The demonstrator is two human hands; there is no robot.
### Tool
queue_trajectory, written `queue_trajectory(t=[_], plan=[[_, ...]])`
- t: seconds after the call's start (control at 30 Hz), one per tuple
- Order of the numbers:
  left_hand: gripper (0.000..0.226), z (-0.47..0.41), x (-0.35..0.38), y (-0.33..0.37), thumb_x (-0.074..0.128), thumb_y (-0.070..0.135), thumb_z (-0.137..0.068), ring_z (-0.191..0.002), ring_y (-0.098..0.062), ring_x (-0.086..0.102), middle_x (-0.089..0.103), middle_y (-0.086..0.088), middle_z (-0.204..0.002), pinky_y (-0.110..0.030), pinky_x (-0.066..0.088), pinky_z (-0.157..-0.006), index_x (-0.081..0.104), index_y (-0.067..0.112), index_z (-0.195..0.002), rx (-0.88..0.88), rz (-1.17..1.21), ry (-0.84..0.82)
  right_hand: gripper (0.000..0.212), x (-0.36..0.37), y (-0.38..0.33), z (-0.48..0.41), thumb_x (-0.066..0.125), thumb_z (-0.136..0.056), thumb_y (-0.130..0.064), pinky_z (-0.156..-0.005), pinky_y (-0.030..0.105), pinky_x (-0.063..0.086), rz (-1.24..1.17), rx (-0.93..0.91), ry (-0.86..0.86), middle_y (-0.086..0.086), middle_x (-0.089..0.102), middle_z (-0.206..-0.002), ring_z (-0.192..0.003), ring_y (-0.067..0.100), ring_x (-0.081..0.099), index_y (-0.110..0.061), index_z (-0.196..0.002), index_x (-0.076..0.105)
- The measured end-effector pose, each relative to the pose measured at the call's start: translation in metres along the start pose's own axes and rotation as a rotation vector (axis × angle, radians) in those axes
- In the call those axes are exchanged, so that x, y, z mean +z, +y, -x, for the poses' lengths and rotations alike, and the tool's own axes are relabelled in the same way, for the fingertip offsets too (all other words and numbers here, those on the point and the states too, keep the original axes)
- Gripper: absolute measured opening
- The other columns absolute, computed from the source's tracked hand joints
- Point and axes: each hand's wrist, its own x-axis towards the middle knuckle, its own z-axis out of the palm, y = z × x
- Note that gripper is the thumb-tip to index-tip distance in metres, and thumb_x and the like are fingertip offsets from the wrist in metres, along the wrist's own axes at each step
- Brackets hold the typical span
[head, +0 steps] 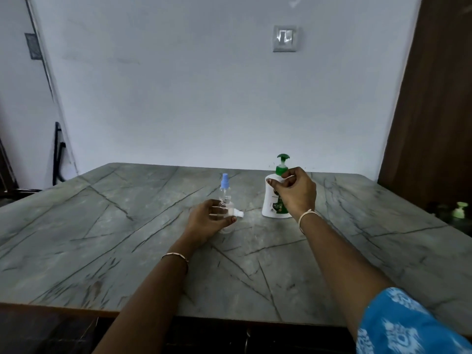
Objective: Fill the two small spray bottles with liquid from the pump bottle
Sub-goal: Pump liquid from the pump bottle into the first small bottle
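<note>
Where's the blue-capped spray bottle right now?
In the head view the blue-capped bottle stands upright on the table just behind the left hand, which holds the white-capped bottle, and left of the pump bottle.

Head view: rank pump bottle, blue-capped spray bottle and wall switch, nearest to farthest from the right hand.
1. pump bottle, gripped at its collar by the right hand.
2. blue-capped spray bottle, to the left, behind the left hand holding the other spray bottle.
3. wall switch, high on the back wall.

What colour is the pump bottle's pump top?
Green pump top on the white pump bottle; head view.
</note>
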Motion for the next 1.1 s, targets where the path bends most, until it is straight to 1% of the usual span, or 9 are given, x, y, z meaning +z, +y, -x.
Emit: queue_trajectory(t=[0.1, 0.2, 0.33, 0.43, 0.57, 0.67, 0.77, 0.97, 1.1], plan=[[0.056, -0.004, 0.013, 0.002, 0.085, 0.023, -0.068, -0.091, -0.014, 0.069, 0.069, -0.001, -0.104, -0.025, 0.056, -0.081, 0.057, 0.012, -0.115, -0.013, 0.035, -0.047, 0.053, -0.001, 0.010, -0.007, 0.085, -0.065, -0.037, -0.080, 0.035, 0.051, 0.037, 0.008, 0.015, -0.003, 0.062, -0.100, -0.095, 0.020, 0.059, -0.022, -0.105, 0.055], [0.055, -0.012, 0.020, 0.001, 0.086, 0.021, -0.066, -0.093, -0.018, 0.070, 0.071, -0.004, -0.103, -0.028, 0.057, -0.082, 0.059, 0.010, -0.113, -0.025, 0.070, -0.083, 0.087, 0.003, 0.024, -0.018, 0.088, -0.063, -0.030, -0.100, 0.040, 0.042, 0.058, 0.098, -0.083, 0.002, 0.050, -0.132, -0.121, 0.024, 0.046, -0.024, -0.134, 0.038], [0.051, -0.016, 0.024, -0.002, 0.085, 0.018, -0.068, -0.090, -0.017, 0.070, 0.070, -0.005, -0.103, -0.020, 0.056, -0.075, 0.060, 0.010, -0.112, -0.010, 0.088, -0.087, 0.109, 0.008, 0.038, -0.031, 0.088, -0.061, -0.017, -0.106, 0.049, 0.040, -0.097, 0.226, -0.267, 0.003, 0.046, -0.139, -0.124, 0.026, 0.049, -0.029, -0.146, 0.021], [0.053, -0.017, 0.023, -0.006, 0.085, 0.021, -0.067, -0.089, -0.015, 0.070, 0.071, -0.004, -0.102, -0.023, 0.057, -0.077, 0.060, 0.011, -0.112, -0.006, 0.098, -0.071, 0.102, 0.015, 0.045, -0.030, 0.087, -0.065, -0.011, -0.104, 0.048, 0.043, -0.207, 0.290, -0.289, 0.002, 0.053, -0.131, -0.117, 0.025, 0.055, -0.025, -0.144, 0.024], [0.051, -0.015, 0.023, -0.004, 0.084, 0.018, -0.068, -0.088, -0.014, 0.070, 0.070, -0.004, -0.102, -0.018, 0.055, -0.072, 0.060, 0.011, -0.113, -0.002, 0.112, -0.078, 0.085, 0.027, 0.048, -0.023, 0.089, -0.062, -0.018, -0.095, 0.042, 0.050, -0.220, 0.297, -0.190, 0.000, 0.064, -0.112, -0.102, 0.020, 0.063, -0.023, -0.132, 0.041], [0.052, -0.014, 0.024, -0.003, 0.084, 0.015, -0.069, -0.088, -0.014, 0.070, 0.070, -0.007, -0.103, -0.016, 0.055, -0.072, 0.059, 0.008, -0.114, 0.003, 0.126, -0.064, 0.063, 0.024, 0.042, -0.015, 0.089, -0.061, -0.020, -0.085, 0.034, 0.053, -0.230, 0.262, -0.155, -0.004, 0.067, -0.102, -0.092, 0.017, 0.065, -0.027, -0.112, 0.053], [0.053, -0.013, 0.024, -0.003, 0.084, 0.018, -0.069, -0.089, -0.013, 0.070, 0.070, -0.005, -0.103, -0.018, 0.056, -0.076, 0.059, 0.009, -0.116, 0.018, 0.109, -0.062, 0.036, 0.020, 0.036, -0.010, 0.084, -0.067, -0.008, -0.081, 0.038, 0.056, -0.323, 0.259, -0.171, 0.005, 0.070, -0.094, -0.088, 0.024, 0.068, -0.021, -0.093, 0.063], [0.055, -0.014, 0.026, -0.004, 0.085, 0.026, -0.068, -0.087, -0.009, 0.070, 0.071, 0.003, -0.100, -0.021, 0.056, -0.079, 0.060, 0.014, -0.116, 0.041, 0.044, -0.047, 0.058, 0.019, 0.040, -0.011, 0.071, -0.077, 0.002, -0.087, 0.042, 0.052, -0.600, 0.367, -0.312, 0.005, 0.068, -0.110, -0.100, 0.026, 0.064, -0.030, -0.123, 0.054], [0.055, -0.014, 0.026, -0.003, 0.084, 0.026, -0.068, -0.087, -0.008, 0.069, 0.070, 0.004, -0.101, -0.013, 0.054, -0.071, 0.059, 0.014, -0.116, 0.042, 0.024, -0.042, 0.053, 0.021, 0.041, -0.014, 0.070, -0.078, 0.002, -0.089, 0.043, 0.051, -0.593, 0.353, -0.286, 0.005, 0.068, -0.109, -0.101, 0.026, 0.064, -0.030, -0.119, 0.057]])
